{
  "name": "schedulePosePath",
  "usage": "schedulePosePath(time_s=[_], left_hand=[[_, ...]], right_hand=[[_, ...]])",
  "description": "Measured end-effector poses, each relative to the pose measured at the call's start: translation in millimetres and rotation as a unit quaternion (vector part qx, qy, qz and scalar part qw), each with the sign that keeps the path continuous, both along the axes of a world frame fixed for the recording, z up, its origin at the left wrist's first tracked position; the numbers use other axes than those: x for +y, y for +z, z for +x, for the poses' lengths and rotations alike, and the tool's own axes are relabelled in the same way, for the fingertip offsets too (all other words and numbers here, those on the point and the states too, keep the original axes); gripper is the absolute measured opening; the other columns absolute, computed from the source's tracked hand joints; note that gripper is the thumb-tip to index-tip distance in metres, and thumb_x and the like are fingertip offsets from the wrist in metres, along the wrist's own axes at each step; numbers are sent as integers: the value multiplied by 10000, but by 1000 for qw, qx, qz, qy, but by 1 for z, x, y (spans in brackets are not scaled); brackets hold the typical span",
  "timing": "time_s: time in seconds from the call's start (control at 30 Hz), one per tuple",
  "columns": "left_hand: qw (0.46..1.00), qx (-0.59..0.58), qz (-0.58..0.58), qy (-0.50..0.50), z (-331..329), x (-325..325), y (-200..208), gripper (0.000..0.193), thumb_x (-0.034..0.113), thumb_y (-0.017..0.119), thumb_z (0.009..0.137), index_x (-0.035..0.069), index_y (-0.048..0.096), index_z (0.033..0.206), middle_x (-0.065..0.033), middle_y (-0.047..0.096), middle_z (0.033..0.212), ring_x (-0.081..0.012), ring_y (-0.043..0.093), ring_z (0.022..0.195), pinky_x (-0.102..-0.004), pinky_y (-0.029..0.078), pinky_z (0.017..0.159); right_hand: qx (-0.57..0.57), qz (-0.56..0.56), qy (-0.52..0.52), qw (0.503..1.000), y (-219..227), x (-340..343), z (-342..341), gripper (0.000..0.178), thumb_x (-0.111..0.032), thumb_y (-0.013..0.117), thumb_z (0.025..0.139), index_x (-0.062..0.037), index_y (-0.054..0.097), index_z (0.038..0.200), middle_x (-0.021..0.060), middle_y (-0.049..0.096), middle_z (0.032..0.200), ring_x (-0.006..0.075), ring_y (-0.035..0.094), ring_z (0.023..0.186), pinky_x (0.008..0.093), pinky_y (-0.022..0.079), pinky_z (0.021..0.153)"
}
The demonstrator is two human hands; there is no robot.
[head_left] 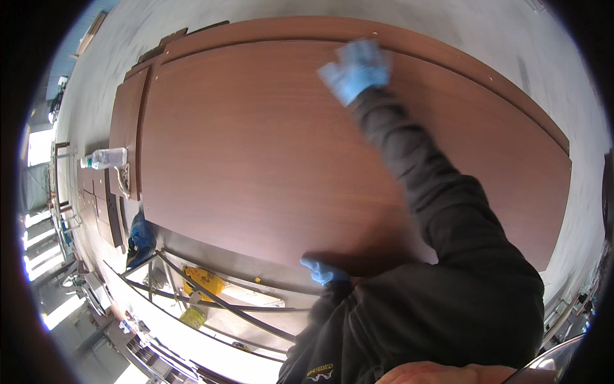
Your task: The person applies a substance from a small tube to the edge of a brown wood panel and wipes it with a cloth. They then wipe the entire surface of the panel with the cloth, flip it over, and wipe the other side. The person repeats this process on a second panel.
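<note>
A large reddish-brown wooden panel (256, 141) fills the middle of the view, lying flat on other boards. My right hand (359, 72), in a blue glove, reaches across to its far edge, somewhat smeared by motion. Its thumb and fingers are spread over the surface, and no tool shows in them. At the near edge of the panel rests my left hand (323, 271), also gloved in blue. Its visible fingers stretch out to the left; the rest of it is partly hidden by the sleeve.
A clear plastic bottle (110, 158) and a crumpled cloth (123, 179) lie at the left on smaller brown boards. Below stand a metal frame (224, 306), a yellow container (203, 283) and a blue bag (141, 240). Another brown board (288, 29) shows along the far side.
</note>
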State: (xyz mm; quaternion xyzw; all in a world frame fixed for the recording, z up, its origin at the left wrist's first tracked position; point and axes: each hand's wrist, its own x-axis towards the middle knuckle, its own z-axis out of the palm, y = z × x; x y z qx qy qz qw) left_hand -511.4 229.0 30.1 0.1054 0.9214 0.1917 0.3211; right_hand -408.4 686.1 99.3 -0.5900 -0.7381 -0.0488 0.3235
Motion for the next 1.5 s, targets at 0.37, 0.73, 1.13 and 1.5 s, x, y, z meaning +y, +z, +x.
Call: schedulePosePath(time_s=[0.37, 0.73, 1.13, 1.5], left_hand=[[957, -88, 177, 213, -57, -41, -36, 507, 442, 498, 1134, 37, 556, 1432, -179, 662, 1345, -307, 637, 1209, -464, 527, 1042], [800, 518, 292, -79, -576, 79, 34, 396, 191, 732, 953, 30, 719, 1314, -253, 659, 1389, -448, 544, 1395, -527, 426, 1188], [839, 507, 56, -187, -867, 286, 14, 776, 558, 778, 837, 96, 587, 1431, -139, 632, 1393, -369, 554, 1359, -507, 484, 1098], [829, -257, 493, -62, -767, 270, 96, 398, 296, 572, 1111, -34, 688, 1301, -134, 757, 1029, -270, 731, 902, -390, 588, 802]], right_hand=[[-76, -80, 361, 926, -30, -100, -164, 689, -563, 730, 936, 9, 686, 1318, 244, 491, 1619, 457, 406, 1519, 650, 298, 1214], [-109, 15, 412, 905, -15, -102, -181, 676, -435, 653, 1032, -6, 495, 1530, 230, 347, 1736, 435, 317, 1608, 662, 230, 1286], [-165, -28, 391, 905, -12, -96, -202, 639, -499, 428, 1129, -26, 454, 1558, 244, 366, 1721, 464, 337, 1596, 653, 237, 1289], [-157, -49, 353, 921, -3, -99, -197, 576, -441, 552, 1073, 2, 544, 1441, 233, 445, 1675, 442, 407, 1561, 643, 317, 1257]])
